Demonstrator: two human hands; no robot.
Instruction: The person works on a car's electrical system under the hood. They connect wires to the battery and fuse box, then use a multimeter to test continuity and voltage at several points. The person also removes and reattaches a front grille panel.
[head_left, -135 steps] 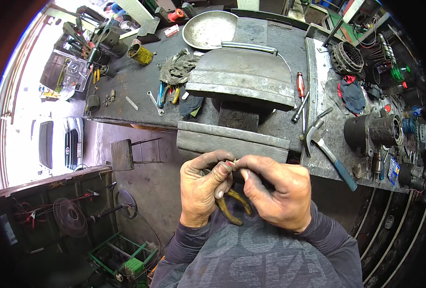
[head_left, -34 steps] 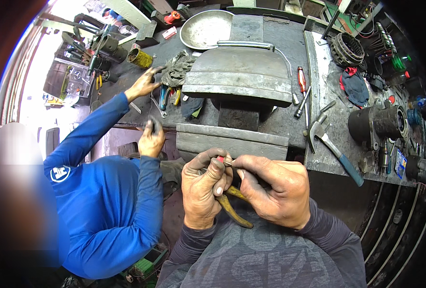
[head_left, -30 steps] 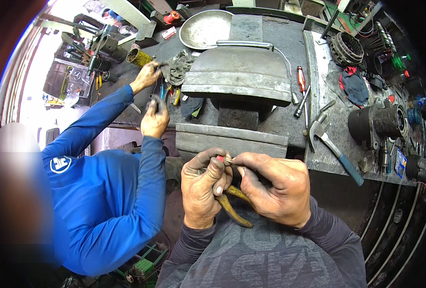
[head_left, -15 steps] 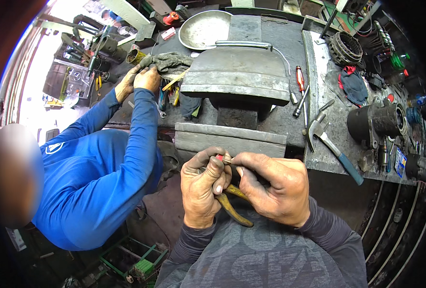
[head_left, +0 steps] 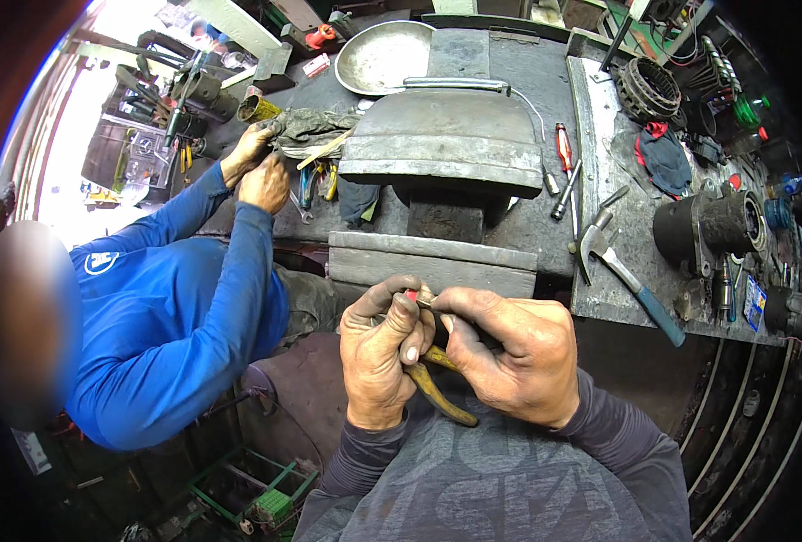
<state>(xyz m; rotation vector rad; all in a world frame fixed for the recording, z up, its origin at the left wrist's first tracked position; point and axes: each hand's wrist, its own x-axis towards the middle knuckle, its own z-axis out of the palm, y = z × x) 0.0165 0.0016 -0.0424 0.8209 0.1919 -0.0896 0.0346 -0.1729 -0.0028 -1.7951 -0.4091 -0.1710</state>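
Note:
My left hand is closed in front of my chest, with a small red piece pinched between thumb and forefinger. A pair of pliers with worn yellow handles comes out below its fingers, the jaws hidden in the grip. Close against it, my right hand has thumb and forefinger pinched together at a thin, small part beside the red piece. What that part is, I cannot make out. Just beyond both hands is the vise, with thick grey jaw plates, on the bench.
A co-worker in a blue sleeve handles a dark rag at left. To the right lie a hammer, a red-handled screwdriver and a cylindrical metal housing. A round metal pan sits behind the vise.
The co-worker's nearer hand has drawn back from the rag, and their body has shifted slightly left. My own hands keep nearly the same pinch and place.

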